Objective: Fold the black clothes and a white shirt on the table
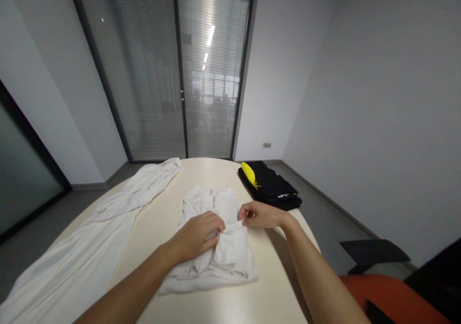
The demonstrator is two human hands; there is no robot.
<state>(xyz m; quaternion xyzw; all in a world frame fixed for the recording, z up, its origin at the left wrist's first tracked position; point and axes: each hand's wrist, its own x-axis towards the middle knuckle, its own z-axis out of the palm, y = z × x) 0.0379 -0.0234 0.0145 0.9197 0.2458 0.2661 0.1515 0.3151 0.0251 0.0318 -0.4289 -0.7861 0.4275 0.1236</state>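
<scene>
A white shirt (234, 254) lies partly folded on the table, its buttoned front and collar end pointing away from me. My left hand (201, 235) rests over its middle, fingers curled and thumb tucked in, gripping a fold of the cloth. At the shirt's right edge, my right hand (260, 214) pinches the same folded layer between thumb and fingers. The lower part of the shirt lies in loose, creased layers below both hands. My left palm and part of the cloth beneath it are hidden.
A second white garment (118, 218) is spread along the left side of the round-edged table (212, 170). Folded black clothes (270, 182) with a yellow print are stacked at the far right edge. An orange chair (385, 292) with a black armrest stands at the right.
</scene>
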